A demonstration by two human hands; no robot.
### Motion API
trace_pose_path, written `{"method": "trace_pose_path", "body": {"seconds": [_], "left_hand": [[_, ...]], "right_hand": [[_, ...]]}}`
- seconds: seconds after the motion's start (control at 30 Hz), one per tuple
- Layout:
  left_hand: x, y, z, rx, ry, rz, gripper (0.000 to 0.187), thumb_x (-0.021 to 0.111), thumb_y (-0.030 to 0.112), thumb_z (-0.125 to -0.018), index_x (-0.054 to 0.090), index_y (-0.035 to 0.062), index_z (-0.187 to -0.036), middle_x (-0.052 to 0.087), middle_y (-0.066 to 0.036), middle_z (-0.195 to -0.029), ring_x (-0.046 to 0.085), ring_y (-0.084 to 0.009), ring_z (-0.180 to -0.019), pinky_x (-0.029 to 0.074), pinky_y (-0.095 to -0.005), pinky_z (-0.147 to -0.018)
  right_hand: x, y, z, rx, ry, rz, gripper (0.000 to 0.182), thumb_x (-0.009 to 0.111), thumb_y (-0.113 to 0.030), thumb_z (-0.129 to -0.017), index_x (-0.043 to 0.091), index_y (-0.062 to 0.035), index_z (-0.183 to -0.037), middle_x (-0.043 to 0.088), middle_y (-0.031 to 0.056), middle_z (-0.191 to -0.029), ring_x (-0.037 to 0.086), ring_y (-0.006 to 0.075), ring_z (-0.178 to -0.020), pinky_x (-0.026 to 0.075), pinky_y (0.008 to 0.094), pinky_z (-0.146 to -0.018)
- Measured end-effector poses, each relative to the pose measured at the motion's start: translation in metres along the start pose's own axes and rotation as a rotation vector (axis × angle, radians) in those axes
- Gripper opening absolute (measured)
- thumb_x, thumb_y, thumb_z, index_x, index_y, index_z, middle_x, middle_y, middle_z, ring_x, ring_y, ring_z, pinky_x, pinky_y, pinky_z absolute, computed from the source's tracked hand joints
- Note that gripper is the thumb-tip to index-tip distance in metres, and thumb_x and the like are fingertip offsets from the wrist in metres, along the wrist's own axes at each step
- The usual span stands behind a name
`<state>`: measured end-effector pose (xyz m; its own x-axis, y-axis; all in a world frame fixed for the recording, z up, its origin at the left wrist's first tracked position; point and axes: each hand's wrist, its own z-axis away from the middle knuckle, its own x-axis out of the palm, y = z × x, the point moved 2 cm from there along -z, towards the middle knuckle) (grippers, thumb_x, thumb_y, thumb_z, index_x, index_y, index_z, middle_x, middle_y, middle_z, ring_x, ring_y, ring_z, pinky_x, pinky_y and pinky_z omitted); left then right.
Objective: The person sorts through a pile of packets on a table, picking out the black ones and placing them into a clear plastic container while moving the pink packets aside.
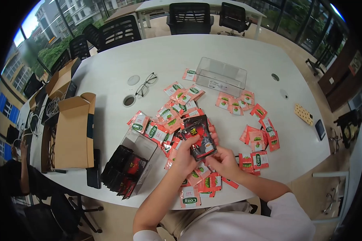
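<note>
A small stack of black and red sachets [201, 140] is held over the table in front of me. My left hand [184, 156] is closed round it, thumb on the front face and fingertips showing at the far edge. At the stack's lower right corner, my right hand [224, 161] is closed on it, though some of its fingers are hidden. Under and around both hands lie many red and pink Cozy tea sachets [189, 199]. Left of my hands, a clear plastic box [145, 141] is tilted and packed with black sachets [126, 166].
An upside-down clear plastic box [221, 76] sits farther back, near eyeglasses [146, 85]. Open cardboard boxes [74, 136] and cables line the left edge. A yellow dotted case [303, 114] and a phone [320, 129] lie right. Another person's arm [24, 170] shows far left.
</note>
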<state>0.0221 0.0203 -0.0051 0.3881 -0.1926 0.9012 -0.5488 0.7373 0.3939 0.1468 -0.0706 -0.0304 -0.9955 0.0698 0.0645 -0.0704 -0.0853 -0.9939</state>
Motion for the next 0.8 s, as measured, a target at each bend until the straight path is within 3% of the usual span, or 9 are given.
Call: {"method": "trace_pose_path", "body": {"seconds": [0.03,0.17,0.27,0.37,0.47,0.57,0.67,0.8], "left_hand": [[-0.001,0.0,-0.001,-0.024,-0.011,0.032,0.043,0.049,0.02,-0.097,0.051,-0.0032,-0.134,0.066,-0.019,-0.12,0.067,-0.0298,-0.107,0.057,-0.0441,-0.09],[-0.007,0.0,-0.001,-0.037,0.04,-0.08,0.044,0.049,0.026,-0.101,0.051,-0.0026,-0.134,0.068,-0.018,-0.112,0.069,-0.0279,-0.1,0.057,-0.0411,-0.086],[-0.008,-0.002,-0.001,-0.035,0.076,-0.082,0.043,0.048,0.028,-0.102,0.052,-0.0015,-0.133,0.069,-0.016,-0.109,0.069,-0.0268,-0.096,0.057,-0.0391,-0.085],[-0.007,-0.002,-0.002,-0.005,0.062,-0.038,0.046,0.049,0.031,-0.101,0.049,-0.0011,-0.134,0.065,-0.016,-0.116,0.068,-0.027,-0.098,0.056,-0.0412,-0.087],[0.0,-0.004,-0.004,0.025,0.024,0.005,0.05,0.051,0.031,-0.096,0.047,-0.0023,-0.134,0.061,-0.018,-0.122,0.066,-0.0286,-0.101,0.055,-0.0445,-0.09],[-0.002,-0.009,-0.004,0.047,0.034,-0.039,0.055,0.051,0.029,-0.089,0.047,-0.0033,-0.133,0.062,-0.018,-0.121,0.065,-0.03,-0.102,0.053,-0.0452,-0.093],[0.003,-0.014,-0.004,0.055,-0.072,-0.093,0.053,0.05,0.029,-0.092,0.048,-0.0034,-0.133,0.062,-0.016,-0.123,0.065,-0.0268,-0.107,0.052,-0.0431,-0.096],[-0.006,-0.02,0.002,-0.037,0.092,-0.32,0.052,0.05,0.031,-0.094,0.051,-0.0026,-0.133,0.063,-0.015,-0.125,0.064,-0.0248,-0.108,0.051,-0.0402,-0.096]], "right_hand": [[0.004,-0.003,0.0,-0.045,0.016,0.04,0.007,0.064,0.0,-0.091,0.064,0.0027,-0.097,0.069,0.0042,-0.08,0.063,0.0066,-0.068,0.05,0.0225,-0.061],[0.002,-0.011,0.002,-0.083,-0.002,0.217,0.012,0.07,-0.009,-0.089,0.069,0.0029,-0.09,0.068,0.0032,-0.067,0.061,0.0042,-0.059,0.044,0.0249,-0.051],[-0.005,-0.025,0.004,-0.155,-0.029,0.467,0.016,0.074,-0.013,-0.087,0.068,0.0014,-0.085,0.067,0.0058,-0.065,0.061,0.0104,-0.053,0.045,0.0274,-0.05],[-0.01,-0.023,0.007,-0.533,0.007,0.767,0.021,0.079,-0.019,-0.082,0.065,-0.0028,-0.079,0.065,0.0061,-0.065,0.061,0.0184,-0.052,0.047,0.0304,-0.05],[-0.004,-0.035,0.007,-0.811,0.162,0.81,0.023,0.082,-0.022,-0.077,0.063,-0.008,-0.078,0.061,0.0031,-0.067,0.06,0.0219,-0.055,0.048,0.0324,-0.052],[-0.003,-0.035,0.008,-0.853,0.167,0.951,0.021,0.08,-0.023,-0.078,0.064,-0.011,-0.084,0.057,0.0008,-0.069,0.06,0.0198,-0.06,0.049,0.0323,-0.054],[-0.006,-0.031,0.005,-0.881,0.183,0.984,0.02,0.078,-0.023,-0.079,0.063,-0.0112,-0.084,0.057,0.0002,-0.07,0.061,0.018,-0.061,0.051,0.0317,-0.055],[-0.005,-0.019,0.002,-0.876,0.202,0.951,0.024,0.083,-0.023,-0.075,0.065,-0.0097,-0.082,0.057,0.001,-0.067,0.061,0.0181,-0.056,0.049,0.0316,-0.052]]}}
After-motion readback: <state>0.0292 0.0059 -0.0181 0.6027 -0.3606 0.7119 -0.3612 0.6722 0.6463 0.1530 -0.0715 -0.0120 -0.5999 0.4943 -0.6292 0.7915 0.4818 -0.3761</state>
